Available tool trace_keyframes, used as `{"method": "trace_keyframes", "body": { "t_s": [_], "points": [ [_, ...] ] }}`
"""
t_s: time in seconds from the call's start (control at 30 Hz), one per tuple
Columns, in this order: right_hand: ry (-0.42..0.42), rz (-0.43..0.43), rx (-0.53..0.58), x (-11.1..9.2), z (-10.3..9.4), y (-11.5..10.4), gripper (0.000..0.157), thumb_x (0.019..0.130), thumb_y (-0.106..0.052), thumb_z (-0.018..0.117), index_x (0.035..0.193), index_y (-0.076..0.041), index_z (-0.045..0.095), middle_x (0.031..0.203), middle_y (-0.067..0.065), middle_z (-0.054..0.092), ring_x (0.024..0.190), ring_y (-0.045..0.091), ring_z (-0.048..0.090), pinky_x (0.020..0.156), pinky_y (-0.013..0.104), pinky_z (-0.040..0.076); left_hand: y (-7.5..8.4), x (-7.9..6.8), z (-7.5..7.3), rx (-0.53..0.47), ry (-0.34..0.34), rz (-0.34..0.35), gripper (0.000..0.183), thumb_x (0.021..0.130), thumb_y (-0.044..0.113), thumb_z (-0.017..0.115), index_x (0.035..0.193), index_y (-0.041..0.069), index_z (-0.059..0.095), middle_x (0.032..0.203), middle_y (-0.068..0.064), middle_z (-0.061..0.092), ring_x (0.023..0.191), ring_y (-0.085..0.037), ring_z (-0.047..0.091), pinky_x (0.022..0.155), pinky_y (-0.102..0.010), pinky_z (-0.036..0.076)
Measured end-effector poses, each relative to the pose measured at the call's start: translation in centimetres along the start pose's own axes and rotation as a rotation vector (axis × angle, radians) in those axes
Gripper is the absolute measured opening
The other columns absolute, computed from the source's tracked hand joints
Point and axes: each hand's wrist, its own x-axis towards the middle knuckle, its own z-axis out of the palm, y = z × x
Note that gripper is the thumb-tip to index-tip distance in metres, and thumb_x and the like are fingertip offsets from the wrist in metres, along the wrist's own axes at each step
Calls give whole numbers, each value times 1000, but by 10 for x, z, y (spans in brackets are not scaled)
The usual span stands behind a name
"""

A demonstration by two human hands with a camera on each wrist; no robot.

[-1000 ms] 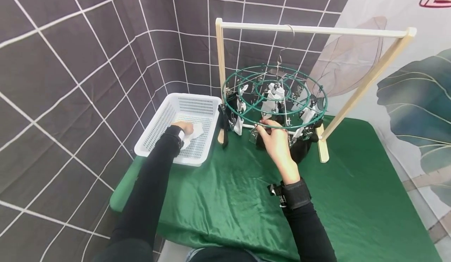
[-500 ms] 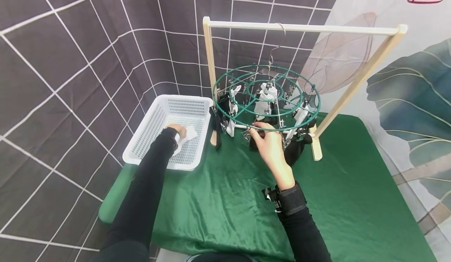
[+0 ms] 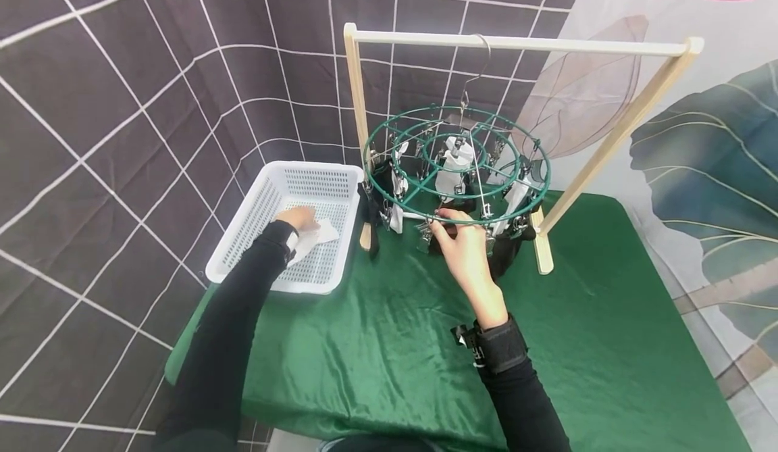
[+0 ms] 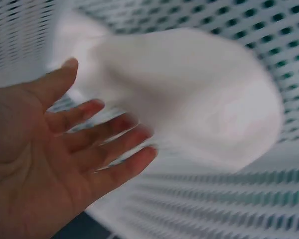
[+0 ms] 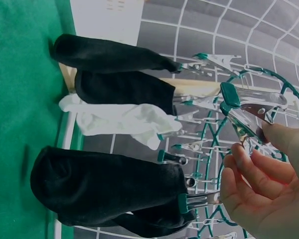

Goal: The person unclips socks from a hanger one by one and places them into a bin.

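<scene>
My left hand point(image 3: 298, 217) is inside the white plastic basket point(image 3: 358, 198). In the left wrist view its fingers point(image 4: 122, 167) are spread and relaxed, just beside a white sock point(image 4: 219, 94) on the basket floor; nothing is gripped. My right hand point(image 3: 467, 246) is at the near rim of a round green hanger point(image 3: 419, 212). Seen from the right wrist, thumb and forefinger pinch a metal clip point(image 5: 249, 107) with green tips. No cloth is in that clip. Black socks point(image 5: 107, 184) and a white sock point(image 5: 122, 119) hang from neighbouring clips.
The hanger hooks onto a wooden rack point(image 3: 516, 41) standing on a green-covered table point(image 3: 389, 350). A rack foot point(image 3: 367, 236) stands close to the basket's right side. Dark grid-patterned cloth point(image 3: 140, 188) rises behind and at the left.
The head view has shifted, so the basket and rack sit further left in it. My left hand has shifted slightly within the basket. My right hand stays at the hanger's near rim.
</scene>
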Motion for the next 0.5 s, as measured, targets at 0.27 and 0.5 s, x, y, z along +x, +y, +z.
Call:
{"method": "trace_keyframes", "body": {
  "t_s": [0.27, 0.5],
  "points": [
    [6, 39, 12, -2, -3, -5, 25, 95, -16, 71, 113, 0, 73, 110, 19, 75, 84, 32, 75, 75, 43, 59, 60, -31, -30, 61, 742, 420, 23, 103, 14, 46, 104, -2, 63, 93, -20, 69, 83, -38, 66, 73, -51, 54],
    [35, 40, 30, -4, 2, -9, 26, 93, -15, 73, 113, 2, 71, 99, 20, 75, 82, 32, 75, 74, 44, 60, 135, -84, 5, -226, 1217, 1056, 12, 94, 1, 57, 84, -2, 63, 81, -17, 66, 79, -33, 62, 78, -41, 52]
  ]
}}
